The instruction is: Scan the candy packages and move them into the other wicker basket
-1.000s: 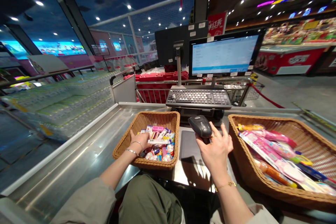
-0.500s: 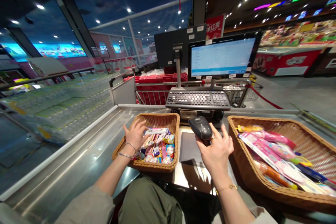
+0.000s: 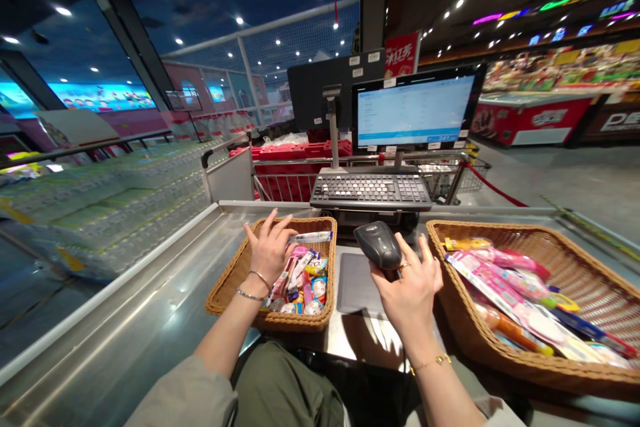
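Note:
My left hand (image 3: 269, 250) is over the small wicker basket (image 3: 333, 280). Its thumb and index finger pinch the end of a slim white-and-blue packet (image 3: 313, 237), while the other fingers are spread. Beneath the packet lie wrapped sweets and snacks (image 3: 300, 280), the nearest ones partly covered by the hand. A black barcode scanner (image 3: 379, 245) is in my right hand (image 3: 410, 287), its head pointing up and left. The scanner's grip is hidden by my palm and fingers.
A larger wicker basket (image 3: 590, 240) on the right holds toothbrush packs and colourful packages (image 3: 530, 293). Behind the scanner stand a keyboard (image 3: 370, 190) and a lit monitor (image 3: 413, 110). A dark flat panel (image 3: 355, 280) is set in the metal counter (image 3: 145, 300) between the baskets.
My left hand has shifted up and right within the small basket, carrying the slim packet toward its far right side. The scanner stays in my right hand, and the view has turned slightly right.

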Available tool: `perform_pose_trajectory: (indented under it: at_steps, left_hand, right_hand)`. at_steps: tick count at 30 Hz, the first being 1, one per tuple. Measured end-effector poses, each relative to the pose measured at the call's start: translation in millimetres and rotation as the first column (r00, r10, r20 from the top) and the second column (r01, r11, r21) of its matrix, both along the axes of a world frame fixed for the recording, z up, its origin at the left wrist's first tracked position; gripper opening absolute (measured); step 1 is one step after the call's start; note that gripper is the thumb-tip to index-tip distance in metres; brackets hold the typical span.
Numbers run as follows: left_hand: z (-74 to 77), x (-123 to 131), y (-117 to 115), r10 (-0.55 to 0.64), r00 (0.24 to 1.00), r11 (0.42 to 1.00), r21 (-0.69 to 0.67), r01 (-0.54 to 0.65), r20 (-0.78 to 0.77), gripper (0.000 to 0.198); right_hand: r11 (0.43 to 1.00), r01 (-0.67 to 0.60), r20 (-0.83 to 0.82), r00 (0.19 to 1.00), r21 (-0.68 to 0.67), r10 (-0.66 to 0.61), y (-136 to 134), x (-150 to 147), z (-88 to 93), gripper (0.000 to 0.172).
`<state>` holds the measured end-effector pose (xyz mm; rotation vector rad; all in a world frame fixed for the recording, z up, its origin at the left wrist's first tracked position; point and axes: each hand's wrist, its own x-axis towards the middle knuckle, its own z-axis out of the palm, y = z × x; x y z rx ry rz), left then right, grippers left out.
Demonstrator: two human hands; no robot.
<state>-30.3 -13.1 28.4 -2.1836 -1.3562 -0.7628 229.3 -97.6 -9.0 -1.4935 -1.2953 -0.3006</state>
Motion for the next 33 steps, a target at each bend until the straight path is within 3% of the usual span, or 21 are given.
perform_pose_trajectory:
  at_steps: [7, 16, 25, 33]
  left_hand:
    - [9.6, 10.7, -1.9, -0.031, 0.994, 0.998, -0.053, 0.036, 0.105, 0.010]
    - [-2.1, 41.5, 6.9, -0.003, 0.980, 0.992, -0.126, 0.028, 0.198, 0.011]
    - [-3.7, 77.3, 6.6, 0.031, 0.972, 0.999, -0.038, -0.023, 0.234, 0.007]
    - [-5.3, 89.5, 5.6, 0.012, 0.967, 1.000, -0.001, -0.013, 0.255, 0.010]
  right_hand:
    - [1.000, -0.004, -0.002, 1.000, 0.005, 0.004, -4.4, 3.7, 5.7, 0.019]
    - [1.000, -0.027, 0.114, 0.993, -0.001, 0.027, -3.3, 10.6, -5.3, 0.021]
    - [1.000, -0.012, 0.098, 0.995, 0.020, 0.010, -11.2, 4.5, 8.4, 0.012]
    - [0.999, -0.033, 0.116, 0.993, -0.019, 0.035, -15.2, 5.3, 10.4, 0.010]
